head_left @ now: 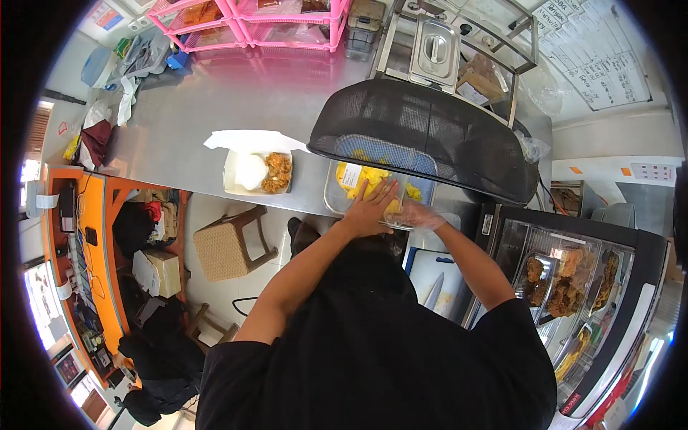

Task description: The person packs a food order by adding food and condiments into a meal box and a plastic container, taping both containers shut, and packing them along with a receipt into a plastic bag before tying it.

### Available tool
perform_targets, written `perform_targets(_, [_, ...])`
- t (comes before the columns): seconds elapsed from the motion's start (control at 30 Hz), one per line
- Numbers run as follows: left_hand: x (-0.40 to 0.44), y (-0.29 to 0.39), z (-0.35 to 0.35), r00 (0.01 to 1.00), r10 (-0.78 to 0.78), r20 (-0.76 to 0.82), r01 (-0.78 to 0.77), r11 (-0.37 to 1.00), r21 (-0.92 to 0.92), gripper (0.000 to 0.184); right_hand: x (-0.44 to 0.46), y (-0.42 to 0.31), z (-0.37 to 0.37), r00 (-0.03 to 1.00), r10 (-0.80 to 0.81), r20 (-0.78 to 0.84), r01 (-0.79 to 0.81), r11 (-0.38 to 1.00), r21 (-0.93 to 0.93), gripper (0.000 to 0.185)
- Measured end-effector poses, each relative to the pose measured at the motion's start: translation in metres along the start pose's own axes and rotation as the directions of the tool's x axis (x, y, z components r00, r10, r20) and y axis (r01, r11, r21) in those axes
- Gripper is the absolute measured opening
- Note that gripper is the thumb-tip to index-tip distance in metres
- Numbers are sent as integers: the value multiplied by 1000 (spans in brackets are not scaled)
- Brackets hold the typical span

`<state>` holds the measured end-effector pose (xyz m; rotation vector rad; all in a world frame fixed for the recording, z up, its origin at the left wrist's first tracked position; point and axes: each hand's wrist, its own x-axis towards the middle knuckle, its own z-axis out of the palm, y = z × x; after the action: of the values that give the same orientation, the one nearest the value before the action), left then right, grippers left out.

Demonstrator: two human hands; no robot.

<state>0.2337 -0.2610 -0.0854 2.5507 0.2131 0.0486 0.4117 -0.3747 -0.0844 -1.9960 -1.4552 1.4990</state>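
- Left hand (374, 204): bare; fingers spread over the near side of a clear container (331, 193); no closed grip seen; whether the palm presses on it, cannot tell.
- Right hand (421, 217): in a clear plastic glove; at the container's near right corner, close beside the left; fingertips partly lost in glare and overlap, so whether they are clamped on the rim or on food, cannot tell.
- Clear container: on the steel counter (179, 122), at its near edge; holds yellow food (371, 175); white label (350, 175) towards its left side; whether a lid is on, cannot tell.
- Just behind and to the right: a blue tray (426, 166) with more yellow bits, partly under a black mesh cover (423, 125).
- Left of the container, apart from it: a white meal box (254, 139), lid folded back; white rice (249, 172) in its left part, fried chicken (277, 173) in its right.
- Progress, as judged: rice and chicken are in; no yellow food visible in the box; its lid is not yet shut; work at the container appears part-way, with much yellow food inside it.
- Beside the right forearm: cutting board (455, 271) with a knife (434, 291) lying on it; neither hand touches them.
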Motion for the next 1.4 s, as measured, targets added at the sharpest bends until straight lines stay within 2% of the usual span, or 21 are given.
perform_targets(0.07, [-1,4,-6,1000,2,-5,-2,999,32,119,0,17,6,999,29,-27,-22,969,246,89])
perform_targets(0.13, [-2,5,-7,1000,11,-5,-11,999,36,120,9,30,9,956,259,136,-283,937,205,94])
perform_targets(0.2, [-2,6,-5,1000,21,-3,-21,1000,12,121,12,33,9,925,324,201,-367,899,238,86])
perform_targets(0.27, [-2,5,-3,1000,31,0,-31,998,46,120,6,25,11,957,238,164,-284,882,376,69])
perform_targets(0.37, [-2,6,-2,999,51,-7,-50,995,87,118,2,12,4,997,64,-30,-56,973,226,79])
perform_targets(0.47, [-1,7,-2,998,59,-34,-56,994,94,112,9,11,-2,967,240,-83,-229,966,119,103])
perform_targets(0.57, [-2,6,0,997,69,-26,-66,991,119,103,25,36,4,950,306,-59,-284,928,241,94])
perform_targets(0.67, [0,5,3,997,76,-6,-74,988,134,95,23,27,-2,972,198,-127,-193,980,55,96])
perform_targets(0.77, [0,5,6,998,67,2,-66,990,124,92,14,-1,-15,959,250,-131,-254,967,-14,96])
perform_targets(0.87, [-1,4,6,998,55,-19,-52,993,109,91,2,-26,-21,956,264,-131,-246,959,139,92])
perform_targets(0.97, [0,2,6,998,53,-21,-52,996,74,94,8,1,0,940,191,-284,-121,962,245,84])
perform_targets(1.0, [0,2,5,998,54,-16,-53,996,72,95,4,0,-7,945,287,-155,-233,927,296,77])
perform_targets(1.07, [2,1,3,998,61,-23,-60,996,71,96,-4,12,-3,946,235,-222,-124,899,421,69])
perform_targets(1.13, [2,2,2,997,71,-43,-68,996,61,97,-19,2,-8,932,246,-265,-98,877,469,64])
perform_targets(1.2, [3,2,1,997,76,-16,-76,996,44,98,-45,-17,-26,910,305,-282,-157,880,448,60])
perform_targets(1.23, [3,2,-3,997,74,-7,-74,997,37,99,-53,-17,-32,912,269,-310,-122,899,420,58])
perform_targets(1.27, [1,0,-8,995,87,-41,-88,996,-16,96,-63,-14,-35,914,231,-334,-88,916,392,56])
perform_targets(1.33, [-5,-3,-38,988,108,-113,-120,987,-108,89,-83,-35,-37,902,280,-328,-117,892,437,52])
perform_targets(1.37, [-12,-9,-58,979,96,-182,-117,987,-108,79,-97,-53,-36,884,366,-290,-185,844,503,50])
perform_targets(1.4, [-25,-21,-83,964,82,-253,-113,988,-108,69,-102,-63,-28,886,392,-247,-161,761,628,48])
